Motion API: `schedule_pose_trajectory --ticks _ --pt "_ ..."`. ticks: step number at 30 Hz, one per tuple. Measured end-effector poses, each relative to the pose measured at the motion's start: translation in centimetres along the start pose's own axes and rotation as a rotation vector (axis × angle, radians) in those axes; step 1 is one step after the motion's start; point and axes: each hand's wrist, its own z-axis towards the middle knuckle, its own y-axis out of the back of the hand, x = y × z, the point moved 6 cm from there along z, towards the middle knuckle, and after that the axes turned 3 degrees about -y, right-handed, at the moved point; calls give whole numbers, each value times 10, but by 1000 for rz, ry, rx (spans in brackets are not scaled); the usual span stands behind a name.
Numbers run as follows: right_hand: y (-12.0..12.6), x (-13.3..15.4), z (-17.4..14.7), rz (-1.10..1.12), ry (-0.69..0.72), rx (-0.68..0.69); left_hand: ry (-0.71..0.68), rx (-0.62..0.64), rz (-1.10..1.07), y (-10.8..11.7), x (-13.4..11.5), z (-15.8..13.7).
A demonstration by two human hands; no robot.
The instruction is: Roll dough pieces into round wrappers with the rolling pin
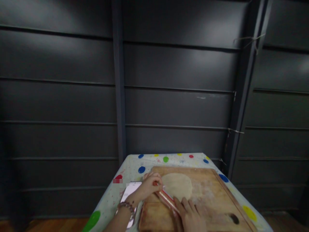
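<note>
A long, shiny reddish tube-like thing [167, 199], perhaps in a plastic wrapper, slants over the wooden cutting board [207, 199]. My left hand [152, 184], wearing a beaded bracelet [127, 206] at the wrist, is closed on its upper end with the fingers pinched. Around its lower end is my right hand [190, 212], low over the board; its thumb side is blurred and partly hidden. A flat, pale oval sheet of dough [178, 185] lies on the board just beyond both hands.
A phone with a lit screen [130, 190] lies left of the board, partly under my left forearm. The table wears a white cloth with coloured dots [101, 206]. Flour dust marks the board, which has a dark handle hole [234, 218]. A dark panelled wall [178, 106] stands behind.
</note>
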Motion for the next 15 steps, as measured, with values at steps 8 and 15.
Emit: schedule_pose_trajectory --ticks 8,15 --pt "1 1 2 -19 59 -45 55 84 -141 -20 14 11" --pt "6 3 3 -22 61 -81 68 130 -126 -17 8 14"
